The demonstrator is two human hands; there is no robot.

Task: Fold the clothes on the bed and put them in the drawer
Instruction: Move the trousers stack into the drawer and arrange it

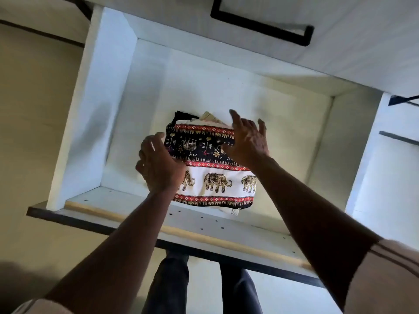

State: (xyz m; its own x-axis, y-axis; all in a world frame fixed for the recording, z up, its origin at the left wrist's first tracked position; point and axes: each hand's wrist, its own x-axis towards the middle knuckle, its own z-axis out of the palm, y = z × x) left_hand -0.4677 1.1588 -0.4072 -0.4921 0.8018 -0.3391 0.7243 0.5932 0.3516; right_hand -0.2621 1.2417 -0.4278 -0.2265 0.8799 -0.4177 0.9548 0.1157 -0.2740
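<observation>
A folded garment (215,177) with elephant print and red, black and white bands lies in the open white drawer (95,114), near its front wall. My left hand (158,164) curls around the garment's left edge. My right hand (247,139) rests on the far right corner with fingers spread and thumb on the cloth. A bit of black and beige cloth (204,116) shows beyond the garment's far edge.
The drawer's front panel (204,234) runs across below the garment. Above the drawer is another white drawer front with a black handle (260,26). My legs in dark trousers (172,286) stand below. Beige floor lies to the left.
</observation>
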